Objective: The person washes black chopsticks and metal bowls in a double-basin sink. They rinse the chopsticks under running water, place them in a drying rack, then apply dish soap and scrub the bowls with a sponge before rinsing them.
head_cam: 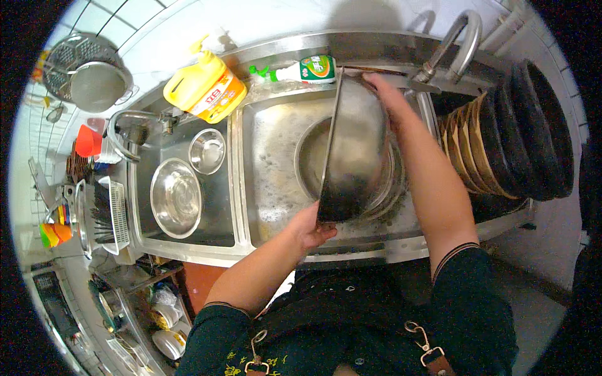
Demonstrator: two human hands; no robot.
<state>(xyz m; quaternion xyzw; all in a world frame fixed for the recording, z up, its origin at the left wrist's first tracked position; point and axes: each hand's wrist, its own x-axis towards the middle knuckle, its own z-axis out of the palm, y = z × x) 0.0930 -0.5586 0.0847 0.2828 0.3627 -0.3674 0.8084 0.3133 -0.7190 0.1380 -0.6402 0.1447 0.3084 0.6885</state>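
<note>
A large stainless steel bowl point(360, 145) is tipped on its side above the middle basin of a steel sink point(277, 188), its rim facing left. My left hand point(317, 230) grips its near edge, the thumb hidden behind the metal. At the far edge my right hand point(383, 94) holds the same bowl, fingers partly hidden. Below it, other round metal bowls point(308, 155) rest in the basin, largely covered. In the left basin point(218, 202) stand a larger metal bowl point(176, 197) and a smaller one point(207, 151).
A yellow detergent jug point(207, 89) and a spray bottle point(305, 70) are on the back ledge. A curved faucet point(463, 47) rises at the back right, another point(122, 136) at the left. Stacked dark pans point(517, 136) stand right; a white rack point(117, 216) stands left.
</note>
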